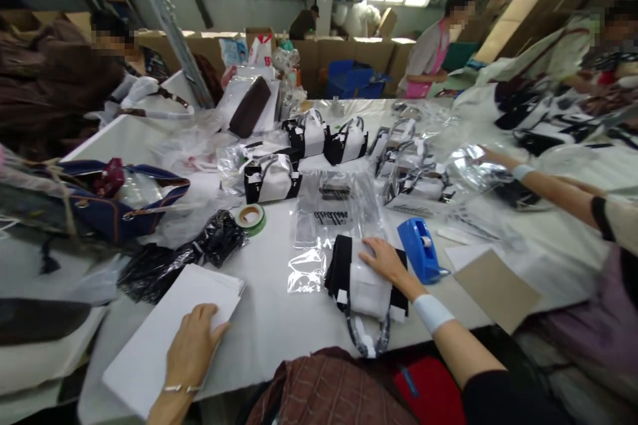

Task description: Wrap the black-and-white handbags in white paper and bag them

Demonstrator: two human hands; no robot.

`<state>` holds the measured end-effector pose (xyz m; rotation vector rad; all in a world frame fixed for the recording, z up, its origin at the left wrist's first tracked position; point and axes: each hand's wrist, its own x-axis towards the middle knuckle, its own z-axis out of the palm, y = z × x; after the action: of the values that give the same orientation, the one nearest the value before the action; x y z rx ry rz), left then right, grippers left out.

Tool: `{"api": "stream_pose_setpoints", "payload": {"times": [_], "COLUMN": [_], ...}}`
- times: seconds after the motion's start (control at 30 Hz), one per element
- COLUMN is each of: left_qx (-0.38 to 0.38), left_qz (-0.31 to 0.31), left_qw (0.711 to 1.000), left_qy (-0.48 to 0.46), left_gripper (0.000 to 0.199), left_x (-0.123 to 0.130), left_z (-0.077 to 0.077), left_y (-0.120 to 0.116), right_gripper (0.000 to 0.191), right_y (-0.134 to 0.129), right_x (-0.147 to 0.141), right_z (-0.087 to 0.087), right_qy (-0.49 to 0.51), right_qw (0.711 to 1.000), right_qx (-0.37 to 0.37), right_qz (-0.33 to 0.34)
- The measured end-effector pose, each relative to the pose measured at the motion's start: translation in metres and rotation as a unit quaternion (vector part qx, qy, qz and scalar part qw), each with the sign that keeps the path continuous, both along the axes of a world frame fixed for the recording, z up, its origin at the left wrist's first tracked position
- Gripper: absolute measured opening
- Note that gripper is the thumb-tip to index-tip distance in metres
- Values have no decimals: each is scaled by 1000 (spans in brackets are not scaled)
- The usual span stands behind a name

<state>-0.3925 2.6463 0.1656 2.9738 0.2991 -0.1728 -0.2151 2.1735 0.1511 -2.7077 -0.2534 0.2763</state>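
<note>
My left hand (193, 340) rests on a stack of white paper sheets (149, 352) at the front left, thumb apart from the bent fingers. My right hand (387, 261) lies with fingers stretched over a black-and-white handbag (369, 289). White wrapping covers the bag's middle, and its wrapped handles (366, 342) point toward me at the table's edge. Just beyond the bag, and partly beneath it, lies a clear printed plastic bag (312, 232). A blue tape dispenser (417, 249) stands to the right of my right hand.
Several wrapped handbags (272, 179) stand farther back. At left are a tape roll (250, 218), crumpled black plastic (184, 255) and a navy tote (114, 219). A brown cardboard sheet (496, 289) lies right. A co-worker's arm (548, 186) reaches in from the right, touching clear plastic.
</note>
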Motion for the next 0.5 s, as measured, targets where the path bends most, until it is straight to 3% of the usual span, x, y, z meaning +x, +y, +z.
{"api": "stream_pose_setpoints", "payload": {"times": [0.3,0.4,0.5], "left_qx": [-127,-148,-104], "left_qz": [23,32,62], "left_qw": [991,986,990], "left_qy": [24,70,75], "left_gripper": [37,37,40], "left_x": [0,6,7], "left_z": [0,10,27], "left_y": [14,21,22], "right_gripper": [44,39,32], "right_y": [4,13,32], "right_x": [-27,-36,-49], "right_z": [15,30,50], "right_qy": [-11,-33,-30], "right_qw": [999,992,967], "right_qx": [38,123,251], "right_qz": [-19,-24,-7]}}
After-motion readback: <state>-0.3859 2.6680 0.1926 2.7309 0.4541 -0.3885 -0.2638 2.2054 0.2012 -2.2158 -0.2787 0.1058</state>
